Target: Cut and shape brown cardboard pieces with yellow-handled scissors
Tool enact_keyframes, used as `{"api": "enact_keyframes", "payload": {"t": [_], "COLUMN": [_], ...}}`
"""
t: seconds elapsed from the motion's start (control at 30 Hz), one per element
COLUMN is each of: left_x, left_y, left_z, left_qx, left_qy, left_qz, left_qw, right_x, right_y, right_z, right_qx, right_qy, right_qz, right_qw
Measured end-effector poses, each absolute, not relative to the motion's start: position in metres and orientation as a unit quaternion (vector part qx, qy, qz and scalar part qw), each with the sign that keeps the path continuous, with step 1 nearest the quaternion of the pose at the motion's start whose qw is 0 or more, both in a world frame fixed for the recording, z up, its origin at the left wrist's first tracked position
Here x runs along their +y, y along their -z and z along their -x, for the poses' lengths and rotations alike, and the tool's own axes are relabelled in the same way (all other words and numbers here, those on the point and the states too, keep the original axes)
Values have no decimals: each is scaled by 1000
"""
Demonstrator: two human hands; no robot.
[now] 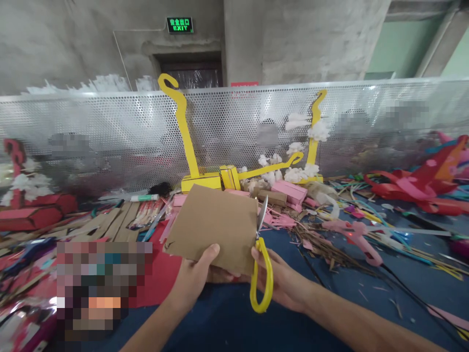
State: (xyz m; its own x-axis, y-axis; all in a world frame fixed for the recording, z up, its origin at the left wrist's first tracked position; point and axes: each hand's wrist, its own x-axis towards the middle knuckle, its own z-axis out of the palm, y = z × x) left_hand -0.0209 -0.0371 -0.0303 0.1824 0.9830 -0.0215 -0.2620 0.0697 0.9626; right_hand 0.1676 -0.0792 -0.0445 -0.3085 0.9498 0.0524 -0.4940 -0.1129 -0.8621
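Note:
A brown cardboard sheet (216, 225) is held up over the blue table. My left hand (200, 274) grips its lower edge, with the thumb on the front face and the other fingers behind it. Yellow-handled scissors (264, 278) stand at the sheet's right edge, blades upward, one blade showing beside the cardboard. My right hand (276, 278) is closed round the scissors' handle, its fingers partly hidden behind the handle and the sheet. Under the left side of the cardboard lies red sheet material (157, 274).
Yellow hooked cardboard shapes (186, 142) stand against a perforated metal barrier (227, 117). A pink glue gun (359, 237) with a black cord lies at right. Brown strips (113, 220), pink boxes (289, 191) and scraps cover the table. Red shapes (32, 212) sit far left.

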Motion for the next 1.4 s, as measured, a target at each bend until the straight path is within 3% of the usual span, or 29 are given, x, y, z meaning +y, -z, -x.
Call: {"api": "enact_keyframes", "payload": {"t": [0.63, 0.87, 1.2, 1.4], "left_x": [-35, -33, -35, -40], "left_y": [15, 13, 27, 28], "left_z": [18, 19, 19, 15], "left_qx": [373, 393, 398, 395], "left_qy": [-586, -550, -546, -544], "left_qz": [-429, -440, -455, -422], "left_qw": [577, 591, 580, 608], "right_x": [-73, -76, -79, -78], "right_y": [51, 51, 41, 36], "right_z": [-174, -168, -167, -167], "right_qx": [-477, -453, -326, -400], "right_qy": [-670, -677, -677, -677], "right_qz": [283, 272, 375, 337], "right_qw": [494, 513, 543, 518]}}
